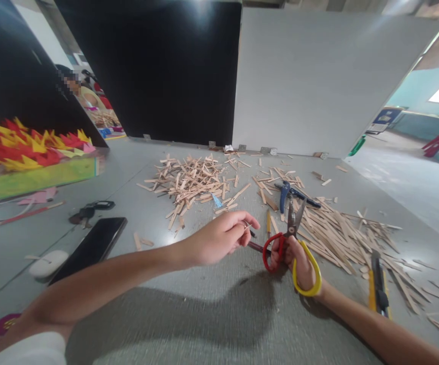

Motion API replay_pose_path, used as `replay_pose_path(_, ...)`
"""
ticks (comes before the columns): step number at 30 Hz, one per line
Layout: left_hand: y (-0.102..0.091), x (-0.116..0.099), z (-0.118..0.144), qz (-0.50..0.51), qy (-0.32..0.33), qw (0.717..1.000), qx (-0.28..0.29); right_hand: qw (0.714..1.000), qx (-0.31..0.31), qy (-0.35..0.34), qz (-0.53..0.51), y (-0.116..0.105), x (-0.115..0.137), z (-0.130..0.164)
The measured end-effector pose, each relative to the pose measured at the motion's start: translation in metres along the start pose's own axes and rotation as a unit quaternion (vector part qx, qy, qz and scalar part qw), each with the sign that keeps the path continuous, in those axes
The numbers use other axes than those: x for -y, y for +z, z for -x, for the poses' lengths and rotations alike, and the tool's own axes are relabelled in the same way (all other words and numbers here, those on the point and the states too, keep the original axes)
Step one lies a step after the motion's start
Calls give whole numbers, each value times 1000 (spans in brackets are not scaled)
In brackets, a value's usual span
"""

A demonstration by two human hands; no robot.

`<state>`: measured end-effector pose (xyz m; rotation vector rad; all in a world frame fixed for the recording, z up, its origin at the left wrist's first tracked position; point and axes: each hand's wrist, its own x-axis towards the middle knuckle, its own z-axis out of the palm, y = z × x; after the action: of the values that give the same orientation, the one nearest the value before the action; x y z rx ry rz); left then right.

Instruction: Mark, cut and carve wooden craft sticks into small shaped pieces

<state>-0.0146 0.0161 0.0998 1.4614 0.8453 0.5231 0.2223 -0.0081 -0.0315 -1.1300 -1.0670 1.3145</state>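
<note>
- Scissors [293, 238] with one red loop and one yellow loop sit in the right hand [293, 261], low and a little right of the middle of the grey table [204, 314]; the blades point up and away from the person and stand slightly parted.
- Right hand: fingers pass through the loops and curl around them, so it is closed on the scissors' handles (the yellow loop wraps the outside of the hand near the wrist).
- Left hand [219, 238]: fingers bunched together, tips pinching a small thin stick piece [250, 234] just left of the scissors; the piece is too small to tell more about it.
- A dark reddish stick [256, 247] lies on the table between the two hands, its right end reaching the red loop.
- Behind the hands a heap of short cut wooden sticks [189, 182] is spread on the table, with a small blue scrap [217, 201] at its near edge.
- To the right, a second spread of longer wooden sticks [337, 228] fans out toward the table edge; a blue-handled tool [291, 193] lies at its far end.
- A yellow and black utility knife [377, 284] lies just right of the right forearm.
- On the left of the table: a dark phone [92, 246], a white mouse [48, 263], and a bunch of keys [90, 209].
- Further left, red and yellow paper shapes [29, 147] are stacked on a green base.
- A black panel [158, 71] and a white panel [318, 81] stand upright at the back of the table.
</note>
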Motion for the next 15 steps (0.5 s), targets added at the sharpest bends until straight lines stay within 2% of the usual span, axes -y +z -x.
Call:
replay_pose_path(7, 0, -2, 0, -4, -10, 999, 42, 999, 34, 26, -10, 1, 16, 2)
replay_pose_path(15, -1, 1, 0, 11, 14, 997, 80, 998, 58, 37, -12, -2, 18, 0)
